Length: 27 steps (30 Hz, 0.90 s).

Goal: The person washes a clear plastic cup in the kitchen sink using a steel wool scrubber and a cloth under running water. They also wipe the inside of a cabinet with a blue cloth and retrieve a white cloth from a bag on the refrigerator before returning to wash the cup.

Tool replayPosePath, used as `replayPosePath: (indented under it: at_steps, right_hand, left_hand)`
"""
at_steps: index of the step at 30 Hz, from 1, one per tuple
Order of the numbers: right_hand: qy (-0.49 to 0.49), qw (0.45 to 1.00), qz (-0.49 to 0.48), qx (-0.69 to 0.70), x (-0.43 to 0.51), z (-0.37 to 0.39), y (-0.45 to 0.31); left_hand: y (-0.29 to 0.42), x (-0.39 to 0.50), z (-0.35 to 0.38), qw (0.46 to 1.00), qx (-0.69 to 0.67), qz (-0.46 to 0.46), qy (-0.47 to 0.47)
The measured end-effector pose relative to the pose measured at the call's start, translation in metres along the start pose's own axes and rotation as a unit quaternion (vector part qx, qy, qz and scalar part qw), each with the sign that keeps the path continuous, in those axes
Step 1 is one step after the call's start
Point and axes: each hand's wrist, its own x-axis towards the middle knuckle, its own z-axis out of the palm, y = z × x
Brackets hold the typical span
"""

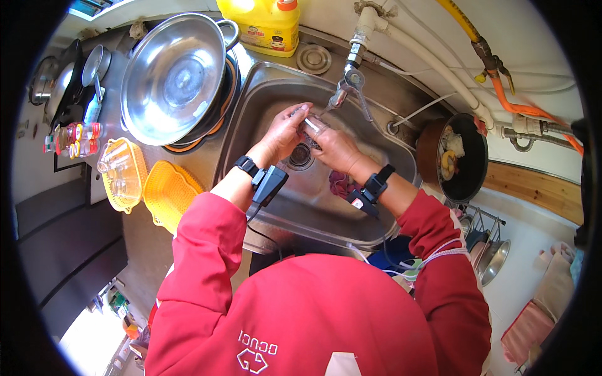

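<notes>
My left hand (281, 134) and my right hand (336, 144) meet above the stainless steel sink (324, 207), just below the tap (348, 87). Between them is a small clear object, apparently a drinking glass (314, 126), mostly covered by my fingers. Both hands grip it. Whether water runs from the spout is hard to tell. Under my hands lies the sink drain (300, 156). A dark red cloth (339, 184) rests on the sink floor, partly hidden by my right wrist.
Left of the sink stand a large steel basin (176, 80), a yellow basket with clear glasses (137, 157) and another yellow basket (164, 202). A yellow jug (263, 28) and round lid (313, 59) sit behind. On the right is a dark pot (430, 157) with food scraps.
</notes>
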Motion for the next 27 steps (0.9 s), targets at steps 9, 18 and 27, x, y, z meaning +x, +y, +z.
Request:
replayPosePath:
  at_steps: [9,18,27]
  right_hand:
    - [0.047,0.981,0.051,0.183,0.016,-0.002,0.008]
    - [-0.021,0.999,0.004,0.046,0.01,-0.008,0.003]
    - [0.074,0.993,0.0,0.095,0.016,-0.01,0.006]
  left_hand:
    - [0.006,0.0,0.001,0.999,-0.042,0.008,-0.005]
    - [0.007,0.002,0.003,1.0,-0.017,0.014,0.003]
    - [0.004,0.004,0.005,0.998,-0.043,0.034,-0.011]
